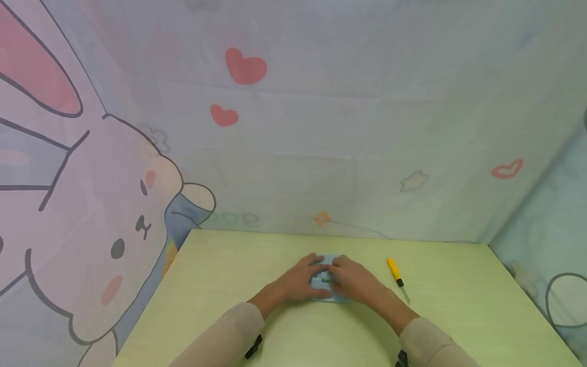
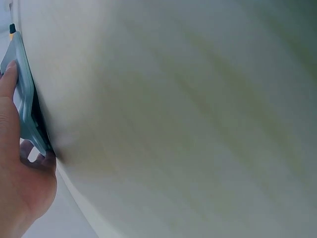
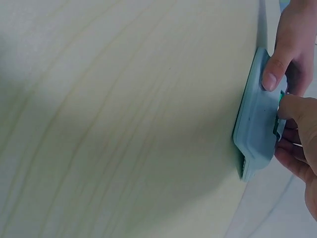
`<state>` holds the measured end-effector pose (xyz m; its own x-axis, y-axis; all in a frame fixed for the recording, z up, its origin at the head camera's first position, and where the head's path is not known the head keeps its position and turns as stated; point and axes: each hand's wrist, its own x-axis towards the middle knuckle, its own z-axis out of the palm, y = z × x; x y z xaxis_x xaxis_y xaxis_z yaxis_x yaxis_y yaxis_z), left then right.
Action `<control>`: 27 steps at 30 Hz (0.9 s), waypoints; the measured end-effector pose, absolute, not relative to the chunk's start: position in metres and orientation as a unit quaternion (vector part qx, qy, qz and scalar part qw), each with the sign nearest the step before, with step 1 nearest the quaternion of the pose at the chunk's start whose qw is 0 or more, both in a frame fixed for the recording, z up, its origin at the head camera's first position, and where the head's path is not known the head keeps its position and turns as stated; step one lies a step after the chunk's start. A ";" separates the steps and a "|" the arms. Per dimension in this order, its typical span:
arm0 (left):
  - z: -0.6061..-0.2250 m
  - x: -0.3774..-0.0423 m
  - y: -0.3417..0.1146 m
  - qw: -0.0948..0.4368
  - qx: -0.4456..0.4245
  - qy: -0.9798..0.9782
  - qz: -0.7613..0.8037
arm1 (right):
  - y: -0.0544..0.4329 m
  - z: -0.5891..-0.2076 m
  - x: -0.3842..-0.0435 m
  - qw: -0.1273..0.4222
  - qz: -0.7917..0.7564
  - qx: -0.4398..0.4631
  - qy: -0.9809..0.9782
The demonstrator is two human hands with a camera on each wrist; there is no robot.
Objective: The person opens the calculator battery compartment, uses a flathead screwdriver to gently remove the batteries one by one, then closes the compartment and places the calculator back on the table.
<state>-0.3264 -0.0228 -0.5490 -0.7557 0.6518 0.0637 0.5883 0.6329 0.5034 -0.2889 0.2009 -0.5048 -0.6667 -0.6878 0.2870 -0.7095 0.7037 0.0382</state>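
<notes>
A flat light-blue plastic device (image 1: 337, 297) with rounded edges lies on the table under both hands. Green shows in a small opening in its upper face. My left hand (image 1: 302, 279) grips the device from the left, fingers at the far side and thumb along the near part. In the left wrist view, the fingers of that hand (image 2: 9, 129) span the device (image 2: 27, 94). Over the opening, my right hand (image 1: 355, 278) has its fingers bent. From the right wrist, bent fingers (image 3: 297, 106) touch the device (image 3: 255, 119) near the green part; whether they pinch anything is hidden.
To the right of the hands lies a screwdriver (image 1: 394, 270) with a yellow and black handle, its shaft pointing toward the near side. The pale yellow-green table (image 1: 229, 260) meets a printed cloth backdrop (image 1: 298, 153) at the back; another cloth hangs at the right.
</notes>
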 end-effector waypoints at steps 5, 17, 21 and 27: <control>-0.548 -0.327 -0.022 0.060 0.346 0.900 0.257 | 0.203 -0.509 -0.291 0.124 0.067 0.365 -0.920; -0.547 -0.327 -0.020 0.053 0.345 0.906 0.240 | 0.215 -0.512 -0.294 0.116 0.168 0.333 -0.921; -0.547 -0.327 -0.020 0.053 0.343 0.906 0.240 | 0.220 -0.512 -0.294 0.120 0.169 0.328 -0.922; -0.547 -0.326 -0.020 0.054 0.342 0.908 0.236 | 0.226 -0.509 -0.292 0.110 0.168 0.315 -0.928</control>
